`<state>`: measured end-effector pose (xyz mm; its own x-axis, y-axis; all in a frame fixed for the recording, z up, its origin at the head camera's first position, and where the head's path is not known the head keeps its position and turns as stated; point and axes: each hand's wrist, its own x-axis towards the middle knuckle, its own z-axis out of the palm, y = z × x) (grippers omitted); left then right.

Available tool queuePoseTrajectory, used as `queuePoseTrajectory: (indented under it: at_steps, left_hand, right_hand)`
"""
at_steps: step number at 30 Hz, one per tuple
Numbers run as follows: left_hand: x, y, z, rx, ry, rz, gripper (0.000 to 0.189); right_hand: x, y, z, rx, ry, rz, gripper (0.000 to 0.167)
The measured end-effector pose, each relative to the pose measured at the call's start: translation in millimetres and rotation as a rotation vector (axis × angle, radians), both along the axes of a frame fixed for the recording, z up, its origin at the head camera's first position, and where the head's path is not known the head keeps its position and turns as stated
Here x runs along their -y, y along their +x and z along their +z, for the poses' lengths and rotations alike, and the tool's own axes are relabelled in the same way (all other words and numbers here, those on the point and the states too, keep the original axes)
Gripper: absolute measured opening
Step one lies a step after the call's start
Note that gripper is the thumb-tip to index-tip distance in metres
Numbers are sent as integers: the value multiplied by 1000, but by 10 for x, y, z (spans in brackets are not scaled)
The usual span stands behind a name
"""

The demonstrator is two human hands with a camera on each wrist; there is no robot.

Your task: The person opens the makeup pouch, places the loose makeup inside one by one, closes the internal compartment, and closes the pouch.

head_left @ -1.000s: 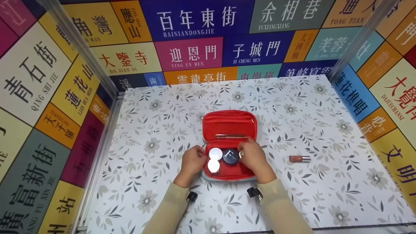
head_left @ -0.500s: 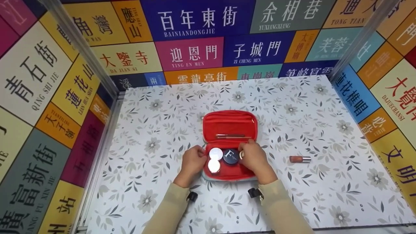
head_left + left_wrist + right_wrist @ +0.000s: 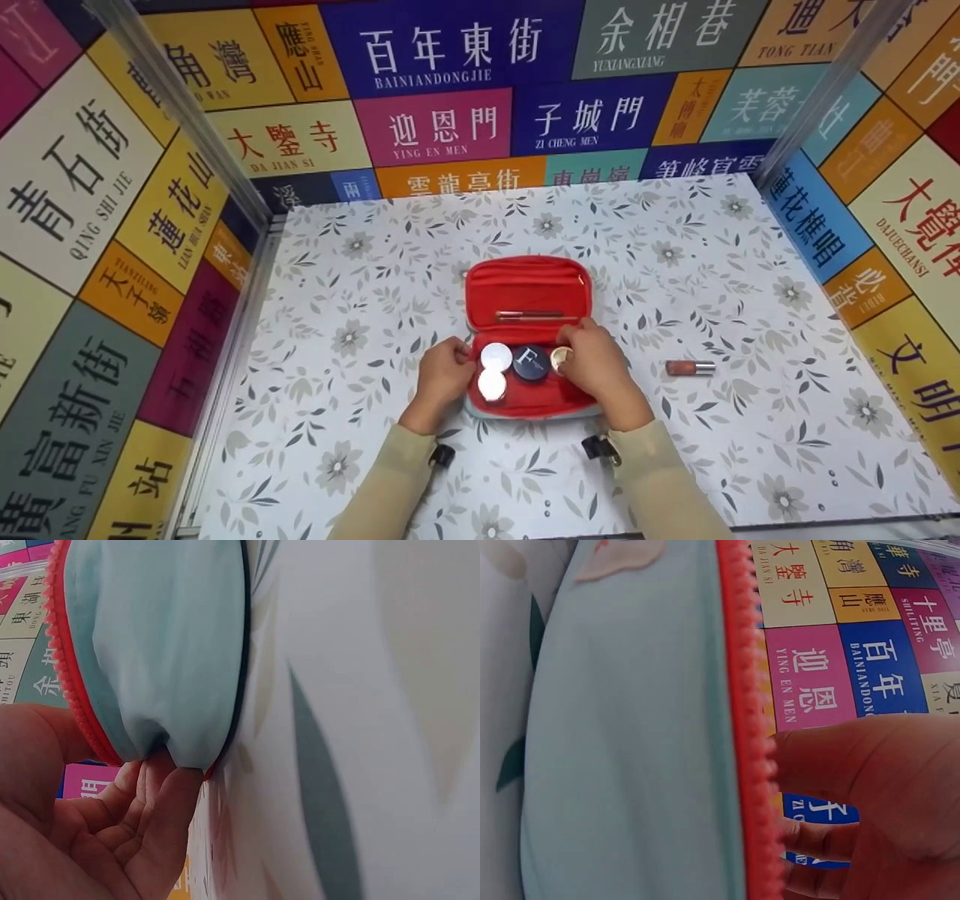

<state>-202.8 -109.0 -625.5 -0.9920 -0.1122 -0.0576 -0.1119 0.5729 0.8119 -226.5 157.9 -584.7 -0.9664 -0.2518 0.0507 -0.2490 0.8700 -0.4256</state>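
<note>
While the red pouch [image 3: 529, 330] lies open on the floral surface [image 3: 375, 247], the head view shows the left hand [image 3: 442, 375] pinching its left rim, apparently to steady it; the right hand [image 3: 596, 364] curls round a small gold-lidded jar [image 3: 560, 358] beside the black compact [image 3: 530, 361]. The left wrist view shows fingers [image 3: 161, 799] gripping the pale shell. The right wrist view shows fingers [image 3: 840, 757] reaching over the zip edge.

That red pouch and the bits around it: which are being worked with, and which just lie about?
In hand:
red pouch
small gold-rimmed jar
left hand
right hand

Lying about:
lip gloss tube
flowered table
</note>
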Motion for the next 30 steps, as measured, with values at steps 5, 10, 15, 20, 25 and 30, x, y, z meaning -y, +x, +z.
queuePoseTrajectory:
  at_steps: [5,10,15,20,25,30]
  left_hand:
    - [3,-5,2,10,7,-4,5]
    - [5,-11,-9,23,11,-7,4]
    - [7,-8,-29,18,-17,-4,4]
    - [4,-15,-41,10,-40,4,5]
    - [-4,-21,-36,31,-29,3,5]
    - [2,-21,-28,33,-26,-3,5]
  right_hand:
    - [-112,19,27,-56,-35,20,17]
    - [-258,17,13,-64,-94,-4,20]
    - [-413,22,11,-52,-119,-41,21]
    - [-572,36,36,-17,-96,-71,24]
    - [-748,49,22,14,-66,-92,28]
    - [-868,91,21,33,-26,-115,28]
